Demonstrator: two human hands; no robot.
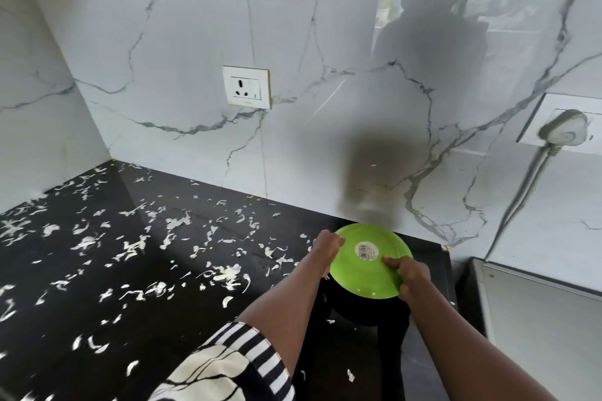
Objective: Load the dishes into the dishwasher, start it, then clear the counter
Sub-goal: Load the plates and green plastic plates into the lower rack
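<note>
A green plate [366,273] is tilted with its underside toward me, a white barcode sticker at its centre. My left hand [327,244] grips its left rim. My right hand [412,275] grips its right rim, thumb on the underside near the sticker. The plate hangs over a black round container [365,311] on the black counter [130,270], close to the marble wall. What the plate's upper face carries is hidden.
Several white food scraps [228,273] lie scattered over the black counter. A wall socket [246,87] sits on the marble backsplash. At right a plug [565,132] with a cable hangs above a grey appliance top [537,296].
</note>
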